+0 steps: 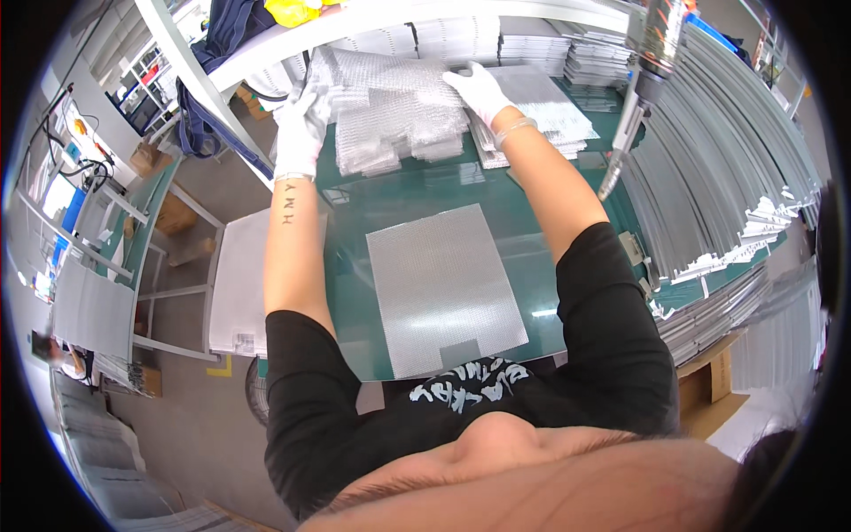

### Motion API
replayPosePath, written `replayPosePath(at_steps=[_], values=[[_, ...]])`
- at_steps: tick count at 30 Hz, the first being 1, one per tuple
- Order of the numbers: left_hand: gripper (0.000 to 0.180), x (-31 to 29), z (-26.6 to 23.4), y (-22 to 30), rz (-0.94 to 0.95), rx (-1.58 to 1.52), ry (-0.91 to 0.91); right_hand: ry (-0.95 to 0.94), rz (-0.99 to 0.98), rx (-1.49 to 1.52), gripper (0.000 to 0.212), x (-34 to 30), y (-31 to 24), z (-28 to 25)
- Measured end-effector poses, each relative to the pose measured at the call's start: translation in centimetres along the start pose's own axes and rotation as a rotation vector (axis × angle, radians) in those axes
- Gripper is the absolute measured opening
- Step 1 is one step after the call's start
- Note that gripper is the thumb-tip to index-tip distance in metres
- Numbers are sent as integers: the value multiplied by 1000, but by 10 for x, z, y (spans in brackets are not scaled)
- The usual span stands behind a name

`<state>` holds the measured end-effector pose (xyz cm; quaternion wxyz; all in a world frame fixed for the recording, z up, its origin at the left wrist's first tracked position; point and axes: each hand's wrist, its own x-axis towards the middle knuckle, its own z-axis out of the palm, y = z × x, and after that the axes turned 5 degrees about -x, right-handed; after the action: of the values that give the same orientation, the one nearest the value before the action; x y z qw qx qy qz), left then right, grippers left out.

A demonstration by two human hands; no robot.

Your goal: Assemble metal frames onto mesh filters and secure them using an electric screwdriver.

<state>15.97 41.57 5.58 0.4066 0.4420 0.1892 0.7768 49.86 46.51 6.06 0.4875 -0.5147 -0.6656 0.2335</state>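
Observation:
On the far side of the green table (350,293) lies a pile of clear bubble wrap (399,129), its upper sheet wrinkled and raised between my hands. My left hand (302,129), in a white glove, grips that sheet by its left edge; some fingertips are hidden by the folds. Also gloved in white, my right hand (480,91) is closed at the sheet's upper right corner. Both arms reach forward. Nearer my body, a thin grey rectangular sheet (448,284) with a fine dotted surface lies flat, a darker patch at its near edge.
Beside my right hand sits a stack of grey-white sheets (541,111). An electric screwdriver (651,66) hangs above the table's right side. Long rows of thin panels (718,151) stand at the right. More sheets (239,284) lie at the left edge, under a white frame post (191,62).

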Motion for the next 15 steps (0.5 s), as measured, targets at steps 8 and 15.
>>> replayPosePath(at_steps=[8, 15], values=[[46, -109, 33, 45, -165, 829, 125, -87, -374, -8, 72, -83, -20, -18], [46, -111, 19, -29, -98, 858, -20, -25, -291, -379, 45, -62, 18, -11]])
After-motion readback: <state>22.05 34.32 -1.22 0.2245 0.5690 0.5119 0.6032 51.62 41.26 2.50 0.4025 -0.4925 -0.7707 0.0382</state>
